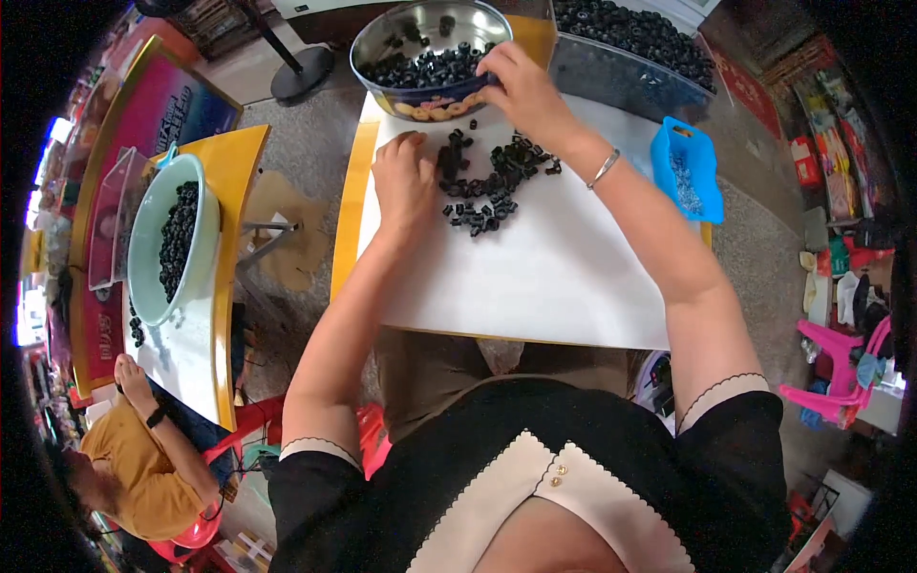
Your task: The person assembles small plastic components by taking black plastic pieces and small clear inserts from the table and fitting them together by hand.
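Note:
Small black ring-like plastic parts (480,213) lie in a loose pile on the white tabletop (535,286). My left hand (405,181) rests at the pile's left side with fingers curled inward; whatever they hold is hidden. Farther off stands a round metal bowl (432,103) with a patterned outer wall, partly filled with more black parts (430,69). My right hand (523,91) straddles the bowl's right rim, fingertips on the inner side and thumb on the outside, closed on it.
A clear bin (630,76) of black parts stands at the far right, beside a blue tray (710,162) with small clear bits. At left, another person (153,458) sits by a yellow-edged table holding a pale green basin (205,224). A round black stand base (303,74) is on the floor.

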The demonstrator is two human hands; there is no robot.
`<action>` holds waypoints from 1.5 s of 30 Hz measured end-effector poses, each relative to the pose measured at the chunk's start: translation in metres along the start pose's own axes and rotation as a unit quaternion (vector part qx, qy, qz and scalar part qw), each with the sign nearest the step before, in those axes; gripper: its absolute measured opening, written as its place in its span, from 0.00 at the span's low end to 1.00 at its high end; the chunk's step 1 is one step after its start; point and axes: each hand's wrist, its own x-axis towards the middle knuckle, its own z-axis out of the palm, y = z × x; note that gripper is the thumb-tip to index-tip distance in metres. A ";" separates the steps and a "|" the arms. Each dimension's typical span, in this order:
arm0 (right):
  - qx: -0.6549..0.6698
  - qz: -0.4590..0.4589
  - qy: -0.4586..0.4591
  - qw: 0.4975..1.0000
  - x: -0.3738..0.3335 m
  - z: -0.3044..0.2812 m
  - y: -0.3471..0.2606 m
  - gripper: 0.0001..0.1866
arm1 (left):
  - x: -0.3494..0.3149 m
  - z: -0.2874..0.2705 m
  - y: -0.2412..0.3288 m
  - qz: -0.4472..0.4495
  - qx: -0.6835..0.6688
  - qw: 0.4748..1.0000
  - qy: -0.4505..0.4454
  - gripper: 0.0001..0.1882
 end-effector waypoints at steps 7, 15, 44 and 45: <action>-0.045 -0.029 0.037 0.998 0.002 -0.004 0.009 0.12 | 0.033 0.020 0.015 0.085 -0.016 0.983 -0.164 0.21; -0.024 0.015 0.024 0.999 -0.015 0.005 0.012 0.12 | 0.015 0.016 0.010 0.185 -0.107 0.946 -0.244 0.17; 0.066 0.161 0.007 0.985 -0.161 -0.012 -0.101 0.03 | -0.102 -0.058 0.032 0.137 0.049 0.985 -0.089 0.33; 0.067 0.163 0.007 0.984 -0.164 -0.010 -0.101 0.03 | -0.111 -0.063 0.039 0.103 0.047 0.989 -0.099 0.31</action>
